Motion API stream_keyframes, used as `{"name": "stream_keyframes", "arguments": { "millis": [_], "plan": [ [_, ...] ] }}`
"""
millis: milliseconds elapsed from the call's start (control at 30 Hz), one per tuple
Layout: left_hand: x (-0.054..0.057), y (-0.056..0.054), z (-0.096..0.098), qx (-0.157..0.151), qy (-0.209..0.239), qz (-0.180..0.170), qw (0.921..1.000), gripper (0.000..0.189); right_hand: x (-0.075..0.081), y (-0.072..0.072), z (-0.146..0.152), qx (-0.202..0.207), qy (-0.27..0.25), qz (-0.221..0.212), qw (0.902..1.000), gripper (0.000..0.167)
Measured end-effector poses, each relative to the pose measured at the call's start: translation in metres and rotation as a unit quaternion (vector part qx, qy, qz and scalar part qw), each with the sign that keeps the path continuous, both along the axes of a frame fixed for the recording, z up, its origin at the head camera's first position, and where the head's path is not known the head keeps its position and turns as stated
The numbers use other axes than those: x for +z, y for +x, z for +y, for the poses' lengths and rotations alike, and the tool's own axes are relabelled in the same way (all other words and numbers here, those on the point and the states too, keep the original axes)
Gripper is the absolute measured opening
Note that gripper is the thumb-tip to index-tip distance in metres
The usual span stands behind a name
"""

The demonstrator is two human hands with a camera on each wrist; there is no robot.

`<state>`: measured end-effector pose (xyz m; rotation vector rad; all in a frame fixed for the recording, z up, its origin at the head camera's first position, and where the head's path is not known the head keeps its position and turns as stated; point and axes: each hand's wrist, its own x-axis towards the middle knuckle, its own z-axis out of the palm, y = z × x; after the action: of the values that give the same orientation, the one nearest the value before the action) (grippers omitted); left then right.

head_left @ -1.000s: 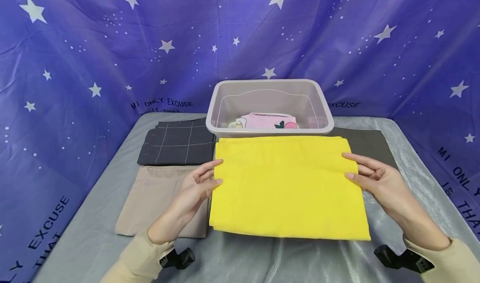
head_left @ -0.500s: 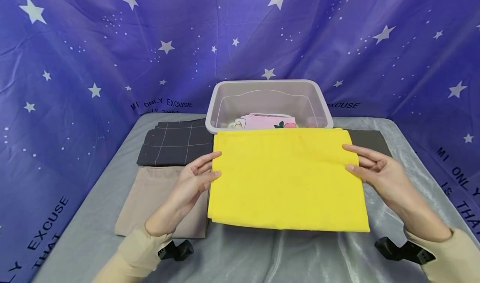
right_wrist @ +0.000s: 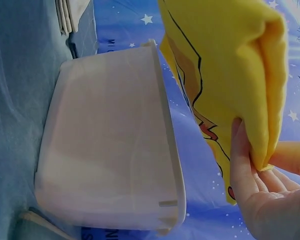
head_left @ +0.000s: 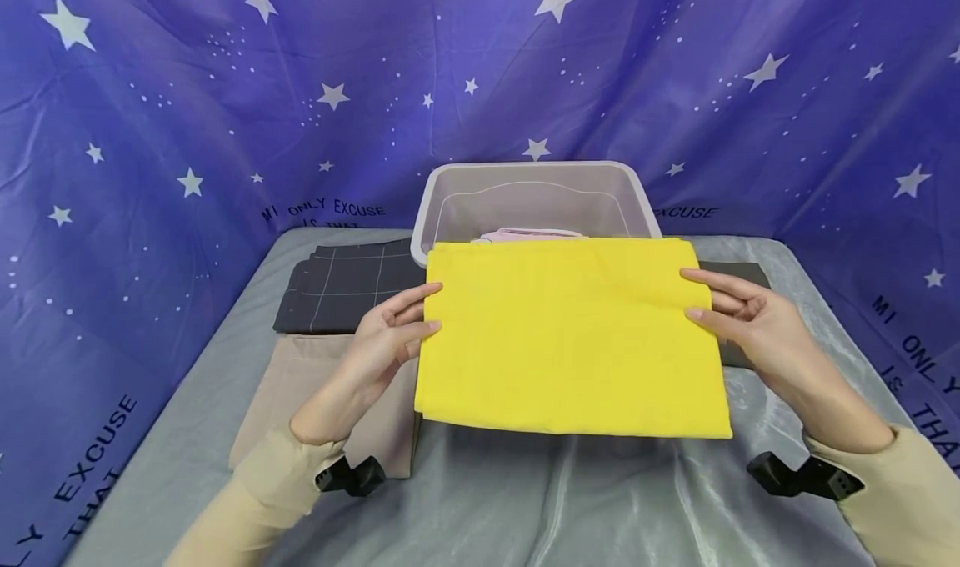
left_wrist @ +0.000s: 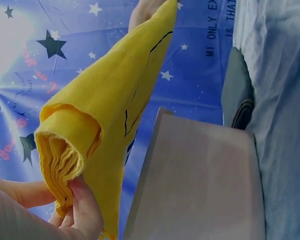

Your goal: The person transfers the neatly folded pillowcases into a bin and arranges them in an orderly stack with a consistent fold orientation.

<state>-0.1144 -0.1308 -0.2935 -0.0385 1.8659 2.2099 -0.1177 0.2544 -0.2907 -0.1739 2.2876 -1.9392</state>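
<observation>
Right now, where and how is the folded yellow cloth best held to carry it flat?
Probably by its two short side edges, as both hands do: left hand from the left, right hand from the right. The yellow cloth is wide, folded in layers, and would sag otherwise.

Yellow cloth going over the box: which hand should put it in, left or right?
Neither alone, probably. The left hand holds one end of the yellow cloth and the right hand holds the other, level above the box. If one must lead, neither looks closer.
</observation>
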Motion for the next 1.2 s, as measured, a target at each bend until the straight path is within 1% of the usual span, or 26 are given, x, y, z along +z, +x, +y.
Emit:
{"name": "stream_keyframes", "arguments": {
  "millis": [33, 133, 267, 400, 567, 700, 800, 967, 1200],
  "plan": [
    [0.001, -0.001, 0.000, 0.000, -0.001, 0.001, 1.0000, 0.048, 0.001, -0.001, 0.000, -0.001, 0.000, -0.004, 1.0000, 0.054],
    [0.003, -0.006, 0.000, -0.003, -0.003, 0.003, 1.0000, 0.048, 0.004, -0.006, -0.002, -0.017, 0.031, -0.011, 0.9993, 0.055],
    [0.005, -0.013, -0.001, -0.010, -0.007, 0.005, 0.9999, 0.049, 0.007, -0.011, -0.005, -0.046, 0.098, -0.009, 0.9941, 0.056],
    [0.007, -0.020, 0.000, -0.012, -0.011, 0.001, 0.9999, 0.048, 0.009, -0.017, -0.006, -0.052, 0.120, -0.009, 0.9914, 0.058],
    [0.009, -0.028, 0.000, -0.008, -0.012, -0.009, 0.9998, 0.048, 0.010, -0.025, -0.005, -0.033, 0.097, -0.012, 0.9946, 0.060],
    [0.010, -0.035, 0.001, -0.008, -0.017, -0.015, 0.9997, 0.047, 0.011, -0.031, -0.004, -0.028, 0.082, -0.012, 0.9961, 0.060],
    [0.011, -0.040, 0.001, -0.008, -0.021, -0.022, 0.9995, 0.047, 0.012, -0.036, -0.006, -0.039, 0.092, -0.012, 0.9950, 0.060],
    [0.013, -0.048, 0.002, -0.005, -0.024, -0.030, 0.9993, 0.047, 0.014, -0.043, -0.008, -0.046, 0.111, -0.004, 0.9927, 0.059],
    [0.018, -0.060, 0.004, 0.000, -0.023, -0.033, 0.9992, 0.048, 0.018, -0.056, -0.010, -0.041, 0.101, -0.016, 0.9939, 0.061]
  ]
}}
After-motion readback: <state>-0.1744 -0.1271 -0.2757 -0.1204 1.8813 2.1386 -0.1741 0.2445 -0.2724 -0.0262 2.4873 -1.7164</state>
